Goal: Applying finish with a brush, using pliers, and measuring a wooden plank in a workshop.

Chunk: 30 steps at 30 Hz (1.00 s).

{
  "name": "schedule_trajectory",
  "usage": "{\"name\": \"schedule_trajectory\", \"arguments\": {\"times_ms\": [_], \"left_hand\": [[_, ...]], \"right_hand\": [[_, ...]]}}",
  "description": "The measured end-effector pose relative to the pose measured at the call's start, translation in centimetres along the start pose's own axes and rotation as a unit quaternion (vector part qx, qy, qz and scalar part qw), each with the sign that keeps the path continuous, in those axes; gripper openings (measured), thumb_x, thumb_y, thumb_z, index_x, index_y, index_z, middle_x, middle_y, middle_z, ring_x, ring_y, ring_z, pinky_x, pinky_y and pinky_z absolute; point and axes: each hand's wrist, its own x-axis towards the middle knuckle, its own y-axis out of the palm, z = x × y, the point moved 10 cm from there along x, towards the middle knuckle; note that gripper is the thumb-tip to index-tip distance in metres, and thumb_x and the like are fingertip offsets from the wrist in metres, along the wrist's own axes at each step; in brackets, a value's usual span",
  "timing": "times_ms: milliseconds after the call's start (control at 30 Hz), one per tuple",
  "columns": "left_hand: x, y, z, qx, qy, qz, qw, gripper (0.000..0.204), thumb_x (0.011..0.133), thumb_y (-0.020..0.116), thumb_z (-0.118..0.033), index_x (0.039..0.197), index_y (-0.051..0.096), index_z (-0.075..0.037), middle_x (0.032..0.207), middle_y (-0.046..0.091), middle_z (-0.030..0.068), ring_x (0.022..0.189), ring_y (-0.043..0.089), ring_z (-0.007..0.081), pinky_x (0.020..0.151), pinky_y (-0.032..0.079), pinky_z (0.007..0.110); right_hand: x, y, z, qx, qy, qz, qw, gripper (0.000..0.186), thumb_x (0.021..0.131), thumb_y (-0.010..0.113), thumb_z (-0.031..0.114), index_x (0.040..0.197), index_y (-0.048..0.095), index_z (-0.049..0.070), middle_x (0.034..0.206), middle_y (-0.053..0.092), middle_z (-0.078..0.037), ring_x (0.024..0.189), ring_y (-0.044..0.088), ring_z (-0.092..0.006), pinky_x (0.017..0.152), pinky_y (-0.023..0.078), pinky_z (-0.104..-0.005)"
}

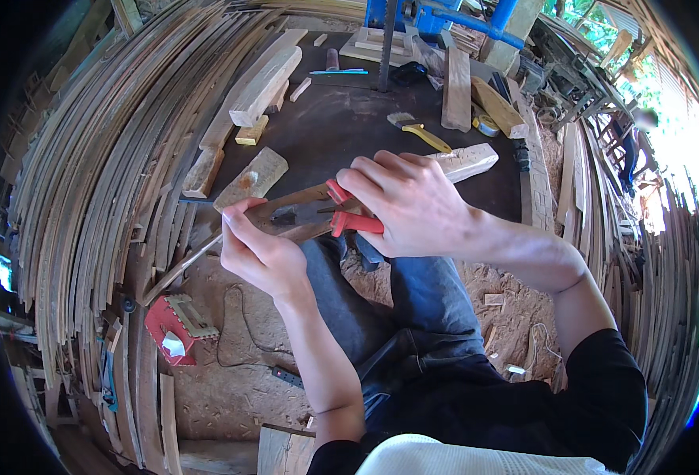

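Note:
My right hand [401, 202] is closed around red-handled pliers [353, 222] above the near edge of the black work table [341, 131]. To their left, my left hand [258, 253] pinches a narrow brownish piece [290, 198] whose material I cannot make out. Just beyond my left fingers lies a short pale wood block [254, 174]. A yellow-handled brush [420, 134] and another pale block [468, 162] rest beyond my right hand. What exactly sits between the plier jaws is too small to tell.
Wood offcuts [258, 87] line both table sides, and a blue machine [476, 24] with an upright blade stands at the back. Long stacked strips [88, 158] fill the left. A red box [167, 328], a cable and a power strip [286, 376] are on the dirt floor.

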Motion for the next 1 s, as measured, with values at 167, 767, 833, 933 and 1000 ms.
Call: {"name": "schedule_trajectory", "arguments": {"times_ms": [167, 767, 833, 933, 1000], "left_hand": [[-0.2, -0.2, -0.3, 0.012, 0.025, 0.003, 1.0, 0.054, 0.112, 0.041, -0.033, 0.088, 0.07, 0.006, 0.084, 0.07, 0.0127, 0.078, 0.063, 0.0234, 0.076, 0.049, 0.038], [0.7, -0.3, 0.7, 0.002, 0.043, -0.021, 0.999, 0.058, 0.115, 0.038, -0.035, 0.085, 0.07, 0.003, 0.077, 0.067, 0.0084, 0.072, 0.06, 0.0191, 0.069, 0.048, 0.035], [0.6, -0.1, 0.8, 0.004, 0.057, -0.019, 0.998, 0.058, 0.115, 0.038, -0.035, 0.085, 0.07, 0.003, 0.077, 0.066, 0.0083, 0.071, 0.06, 0.0186, 0.068, 0.048, 0.034], [0.5, -0.2, 1.2, -0.016, 0.07, -0.026, 0.997, 0.058, 0.116, 0.037, -0.034, 0.084, 0.069, 0.002, 0.077, 0.066, 0.0085, 0.068, 0.06, 0.0176, 0.064, 0.047, 0.032], [0.4, -0.1, 0.9, 0.016, 0.108, -0.02, 0.994, 0.059, 0.116, 0.036, -0.034, 0.083, 0.068, 0.003, 0.076, 0.066, 0.0084, 0.067, 0.061, 0.0168, 0.062, 0.047, 0.031]], "right_hand": [[0.7, -0.4, -0.5, -0.021, -0.036, 0.0, 0.999, 0.04, 0.082, 0.081, 0.034, 0.108, 0.063, 0.009, 0.097, 0.063, -0.005, 0.085, 0.07, -0.0226, 0.069, 0.058, -0.0353], [2.8, 0.0, -0.3, -0.084, -0.098, 0.032, 0.991, 0.036, 0.08, 0.077, 0.028, 0.108, 0.065, 0.009, 0.096, 0.065, -0.005, 0.082, 0.071, -0.0212, 0.066, 0.057, -0.0343], [3.1, 0.7, -0.6, -0.098, -0.11, 0.059, 0.987, 0.043, 0.076, 0.083, 0.031, 0.11, 0.064, 0.012, 0.098, 0.062, -0.002, 0.084, 0.067, -0.0192, 0.067, 0.056, -0.0334], [3.4, 0.9, -0.9, -0.08, -0.121, 0.068, 0.987, 0.046, 0.074, 0.083, 0.027, 0.113, 0.065, 0.012, 0.1, 0.063, -0.002, 0.086, 0.067, -0.0191, 0.07, 0.057, -0.0322], [3.6, 1.6, -1.3, -0.076, -0.126, 0.101, 0.984, 0.048, 0.074, 0.083, 0.027, 0.116, 0.065, 0.012, 0.102, 0.064, -0.002, 0.088, 0.068, -0.0194, 0.072, 0.057, -0.0331]]}}
